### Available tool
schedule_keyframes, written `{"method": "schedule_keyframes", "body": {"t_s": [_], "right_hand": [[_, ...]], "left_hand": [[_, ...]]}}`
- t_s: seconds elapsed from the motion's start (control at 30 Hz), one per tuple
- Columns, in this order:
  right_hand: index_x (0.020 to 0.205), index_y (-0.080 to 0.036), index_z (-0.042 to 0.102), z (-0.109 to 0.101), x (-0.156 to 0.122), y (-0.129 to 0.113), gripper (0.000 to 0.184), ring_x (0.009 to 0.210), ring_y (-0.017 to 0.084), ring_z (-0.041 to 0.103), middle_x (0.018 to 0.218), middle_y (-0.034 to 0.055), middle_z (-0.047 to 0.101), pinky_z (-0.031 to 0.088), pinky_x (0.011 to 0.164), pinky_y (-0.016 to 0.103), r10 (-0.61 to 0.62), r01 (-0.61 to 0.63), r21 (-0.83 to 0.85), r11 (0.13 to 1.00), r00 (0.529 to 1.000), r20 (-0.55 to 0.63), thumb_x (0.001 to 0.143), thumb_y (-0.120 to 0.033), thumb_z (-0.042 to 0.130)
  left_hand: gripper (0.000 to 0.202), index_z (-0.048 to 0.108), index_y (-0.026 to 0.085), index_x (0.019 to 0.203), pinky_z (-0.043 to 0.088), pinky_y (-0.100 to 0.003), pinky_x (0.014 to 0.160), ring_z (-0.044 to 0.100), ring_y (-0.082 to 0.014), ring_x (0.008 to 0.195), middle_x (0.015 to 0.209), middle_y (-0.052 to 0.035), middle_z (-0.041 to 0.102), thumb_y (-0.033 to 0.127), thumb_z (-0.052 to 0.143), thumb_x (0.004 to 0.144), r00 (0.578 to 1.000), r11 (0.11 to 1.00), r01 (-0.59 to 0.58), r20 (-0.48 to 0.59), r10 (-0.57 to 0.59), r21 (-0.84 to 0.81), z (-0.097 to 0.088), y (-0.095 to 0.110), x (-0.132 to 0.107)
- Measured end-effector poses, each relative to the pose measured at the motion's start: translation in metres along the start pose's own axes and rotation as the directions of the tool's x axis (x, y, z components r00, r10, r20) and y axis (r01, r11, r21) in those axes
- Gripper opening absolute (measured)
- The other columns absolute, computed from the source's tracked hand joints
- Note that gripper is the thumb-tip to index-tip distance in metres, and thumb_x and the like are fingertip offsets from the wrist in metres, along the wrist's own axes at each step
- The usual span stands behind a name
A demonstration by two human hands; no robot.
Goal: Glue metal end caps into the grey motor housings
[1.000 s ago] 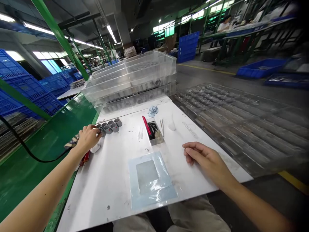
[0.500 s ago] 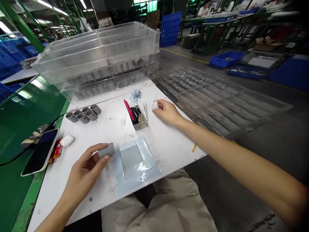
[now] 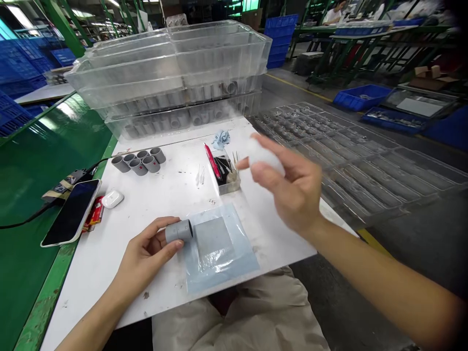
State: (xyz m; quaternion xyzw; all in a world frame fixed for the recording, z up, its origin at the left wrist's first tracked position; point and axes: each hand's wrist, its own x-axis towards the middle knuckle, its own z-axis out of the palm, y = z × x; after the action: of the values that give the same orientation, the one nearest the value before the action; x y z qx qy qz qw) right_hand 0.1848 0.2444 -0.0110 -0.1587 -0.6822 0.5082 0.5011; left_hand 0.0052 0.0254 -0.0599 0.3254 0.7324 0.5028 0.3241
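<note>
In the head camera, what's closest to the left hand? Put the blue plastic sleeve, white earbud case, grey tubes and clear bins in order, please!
From the left hand:
1. Pale blue plastic sleeve: just right of the hand.
2. White rounded earbud case: ahead, left.
3. Grey cylindrical tubes: farther ahead.
4. Clear stacked plastic bins: bench's far end.

Short grey tube (image 3: pixel 179 231), smooth, prob. plastic or rubber, round end w/ thin rim facing approx. 3 o'clock; it lies near level, pinched betw. thumb & fingertips of L hand (image 3: pixel 146 253), sitting at that hand's 2 o'clock w/ its end jutting clear of the fingers; white rounded wad (image 3: pixel 263 156), poss. cotton or foam, too blurred to tell, held up in R hand (image 3: pixel 294 187) at the hand's 10 o'clock, fingers curled around it; wad sits at tube's 1 o'clock, well apart from it.
</note>
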Motion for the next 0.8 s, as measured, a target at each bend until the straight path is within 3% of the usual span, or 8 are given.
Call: {"method": "schedule_keyframes", "body": {"t_s": [0.1, 0.2, 0.3, 0.37, 0.47, 0.53, 0.67, 0.8], "right_hand": [[0.113, -0.032, 0.075, 0.030, -0.003, -0.007, 0.027, 0.076, 0.019, 0.068, 0.091, 0.0008, 0.076, 0.057, 0.062, 0.033, 0.021, -0.024, 0.038, 0.999, 0.997, 0.075, 0.086, -0.034, 0.078], [0.094, -0.026, 0.076, 0.056, 0.006, -0.006, 0.015, 0.068, 0.015, 0.064, 0.084, -0.0005, 0.072, 0.053, 0.057, 0.030, -0.012, 0.003, 0.120, 0.993, 0.997, 0.077, 0.086, -0.038, 0.079], [0.079, -0.024, 0.073, 0.071, 0.010, 0.002, 0.032, 0.066, 0.015, 0.061, 0.080, 0.0010, 0.069, 0.052, 0.055, 0.030, -0.058, 0.049, 0.130, 0.990, 0.996, 0.065, 0.089, -0.054, 0.071], [0.075, -0.023, 0.072, 0.074, 0.006, 0.009, 0.043, 0.064, 0.015, 0.060, 0.078, 0.0023, 0.068, 0.051, 0.053, 0.030, -0.045, 0.040, 0.120, 0.992, 0.998, 0.039, 0.091, -0.062, 0.063], [0.075, -0.023, 0.074, 0.073, -0.006, 0.019, 0.045, 0.056, 0.014, 0.056, 0.072, 0.0023, 0.067, 0.047, 0.048, 0.029, 0.029, -0.036, 0.125, 0.991, 0.998, 0.057, 0.093, -0.061, 0.060], [0.074, -0.023, 0.074, 0.072, -0.011, 0.024, 0.043, 0.054, 0.013, 0.054, 0.072, 0.0022, 0.068, 0.046, 0.048, 0.029, 0.051, -0.062, 0.126, 0.990, 0.994, 0.092, 0.093, -0.059, 0.062], [0.075, -0.023, 0.074, 0.072, -0.013, 0.028, 0.042, 0.060, 0.014, 0.058, 0.072, 0.0027, 0.069, 0.047, 0.050, 0.029, 0.062, -0.078, 0.136, 0.988, 0.991, 0.119, 0.095, -0.057, 0.061], [0.076, -0.022, 0.074, 0.073, -0.013, 0.030, 0.044, 0.061, 0.016, 0.060, 0.072, 0.0038, 0.069, 0.048, 0.050, 0.030, 0.095, -0.109, 0.099, 0.989, 0.987, 0.133, 0.094, -0.060, 0.060]], "left_hand": [[0.044, 0.067, 0.025, 0.120, 0.058, -0.034, 0.077, 0.071, -0.0256, 0.089, 0.100, -0.0050, 0.077, 0.036, 0.081, 0.080, 0.999, 0.995, 0.016, -0.035, -0.020, -0.103, 0.003, 0.001, -0.001], [0.036, 0.068, 0.027, 0.114, 0.056, -0.031, 0.075, 0.069, -0.0210, 0.087, 0.114, -0.0043, 0.073, 0.031, 0.081, 0.081, 0.999, 0.988, -0.037, -0.042, 0.031, -0.149, 0.000, -0.003, 0.002], [0.035, 0.069, 0.027, 0.113, 0.055, -0.029, 0.071, 0.067, -0.0193, 0.083, 0.113, -0.0038, 0.072, 0.028, 0.080, 0.080, 0.999, 0.988, -0.042, -0.022, 0.039, -0.149, -0.004, -0.007, 0.004], [0.042, 0.067, 0.027, 0.120, 0.054, -0.029, 0.067, 0.065, -0.0190, 0.076, 0.095, -0.0020, 0.073, 0.028, 0.080, 0.080, 1.000, 0.990, -0.015, -0.024, 0.012, -0.137, -0.005, -0.007, 0.004], [0.046, 0.066, 0.027, 0.123, 0.052, -0.027, 0.062, 0.062, -0.0170, 0.068, 0.081, 0.0010, 0.070, 0.028, 0.081, 0.079, 0.997, 0.992, 0.042, -0.053, -0.049, -0.120, -0.002, -0.002, 0.002], [0.047, 0.066, 0.027, 0.124, 0.050, -0.026, 0.060, 0.060, -0.0160, 0.067, 0.083, 0.0009, 0.071, 0.029, 0.081, 0.079, 0.995, 0.990, 0.073, -0.058, -0.081, -0.118, 0.000, 0.000, 0.000], [0.050, 0.064, 0.031, 0.125, 0.051, -0.026, 0.067, 0.064, -0.0171, 0.078, 0.105, -0.0003, 0.072, 0.031, 0.082, 0.079, 0.997, 0.982, 0.038, -0.066, -0.051, -0.183, 0.001, 0.001, -0.001], [0.040, 0.066, 0.030, 0.119, 0.051, -0.025, 0.069, 0.064, -0.0177, 0.080, 0.093, 0.0006, 0.071, 0.034, 0.081, 0.083, 0.998, 0.977, 0.052, -0.025, -0.058, -0.206, -0.003, -0.004, 0.000]]}}
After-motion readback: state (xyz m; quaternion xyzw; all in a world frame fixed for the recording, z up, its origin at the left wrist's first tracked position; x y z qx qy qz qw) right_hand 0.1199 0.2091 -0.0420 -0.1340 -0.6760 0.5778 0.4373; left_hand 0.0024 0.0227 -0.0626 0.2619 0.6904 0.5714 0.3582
